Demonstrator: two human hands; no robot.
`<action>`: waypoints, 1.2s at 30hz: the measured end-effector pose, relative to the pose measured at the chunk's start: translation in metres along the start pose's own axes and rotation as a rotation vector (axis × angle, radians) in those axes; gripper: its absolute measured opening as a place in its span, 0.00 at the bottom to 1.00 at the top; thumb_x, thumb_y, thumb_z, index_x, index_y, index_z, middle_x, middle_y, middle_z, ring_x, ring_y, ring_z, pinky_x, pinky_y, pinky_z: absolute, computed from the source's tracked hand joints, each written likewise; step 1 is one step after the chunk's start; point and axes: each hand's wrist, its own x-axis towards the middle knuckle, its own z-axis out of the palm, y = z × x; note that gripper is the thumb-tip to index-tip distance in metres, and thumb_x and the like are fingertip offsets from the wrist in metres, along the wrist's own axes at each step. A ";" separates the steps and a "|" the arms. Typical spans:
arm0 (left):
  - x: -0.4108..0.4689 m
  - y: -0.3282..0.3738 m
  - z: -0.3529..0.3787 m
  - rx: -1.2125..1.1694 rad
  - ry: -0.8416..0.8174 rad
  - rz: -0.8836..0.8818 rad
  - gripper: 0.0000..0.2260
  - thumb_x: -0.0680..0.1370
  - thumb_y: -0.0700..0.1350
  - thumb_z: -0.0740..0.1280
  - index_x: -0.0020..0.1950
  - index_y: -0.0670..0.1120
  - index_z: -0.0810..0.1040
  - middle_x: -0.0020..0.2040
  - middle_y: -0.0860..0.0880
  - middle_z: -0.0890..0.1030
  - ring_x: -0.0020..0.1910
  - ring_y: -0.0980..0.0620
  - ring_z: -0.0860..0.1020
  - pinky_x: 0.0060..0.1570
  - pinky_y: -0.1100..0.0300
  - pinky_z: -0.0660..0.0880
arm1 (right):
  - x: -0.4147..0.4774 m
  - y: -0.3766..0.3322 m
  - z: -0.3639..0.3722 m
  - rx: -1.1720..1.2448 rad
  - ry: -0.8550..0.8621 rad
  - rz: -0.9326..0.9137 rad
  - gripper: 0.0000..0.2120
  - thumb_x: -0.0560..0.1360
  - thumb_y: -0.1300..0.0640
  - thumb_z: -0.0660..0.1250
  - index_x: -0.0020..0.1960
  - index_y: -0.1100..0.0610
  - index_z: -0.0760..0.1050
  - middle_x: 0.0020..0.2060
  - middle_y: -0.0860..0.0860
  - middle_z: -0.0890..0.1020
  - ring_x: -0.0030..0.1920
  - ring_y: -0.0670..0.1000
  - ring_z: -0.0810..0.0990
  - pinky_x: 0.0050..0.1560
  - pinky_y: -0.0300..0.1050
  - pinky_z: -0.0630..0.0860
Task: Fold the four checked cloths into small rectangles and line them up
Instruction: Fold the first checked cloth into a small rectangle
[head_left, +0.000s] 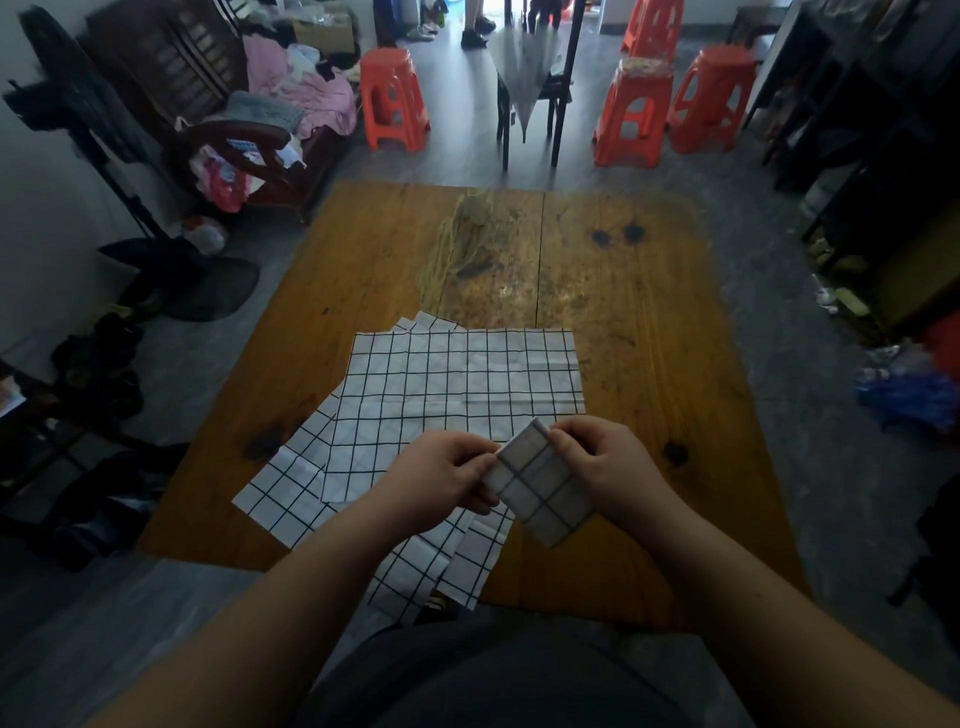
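Left hand (447, 475) pinches the left edge of the folded cloth (545, 491), fingers curled. Right hand (597, 467) grips its top right corner. The folded cloth is a small checked rectangle, tilted, held between both hands above the desk (649, 322). Flat cloths (457, 374), unfolded and overlapping, lie under and beyond the hands, some hanging over the near desk edge. Red stools (395, 98) stand far beyond.
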 end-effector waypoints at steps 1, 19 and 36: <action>-0.001 -0.001 0.000 -0.001 -0.008 0.000 0.11 0.82 0.39 0.63 0.62 0.44 0.80 0.47 0.43 0.84 0.42 0.50 0.85 0.44 0.58 0.83 | 0.000 0.000 0.000 -0.002 0.007 0.003 0.07 0.82 0.54 0.64 0.53 0.52 0.80 0.47 0.47 0.82 0.49 0.47 0.79 0.45 0.43 0.75; -0.008 0.030 0.007 0.260 0.078 0.194 0.06 0.80 0.55 0.65 0.49 0.54 0.76 0.46 0.54 0.79 0.46 0.58 0.78 0.40 0.63 0.75 | -0.022 -0.012 0.016 -0.081 0.035 -0.125 0.06 0.81 0.50 0.64 0.47 0.45 0.78 0.42 0.44 0.81 0.44 0.44 0.80 0.46 0.49 0.81; -0.043 0.025 0.001 -0.048 0.321 0.077 0.08 0.81 0.49 0.65 0.45 0.48 0.79 0.44 0.51 0.79 0.44 0.52 0.76 0.42 0.57 0.71 | -0.059 0.009 0.010 0.073 -0.046 -0.084 0.07 0.82 0.56 0.63 0.47 0.51 0.79 0.41 0.49 0.83 0.41 0.44 0.82 0.42 0.40 0.80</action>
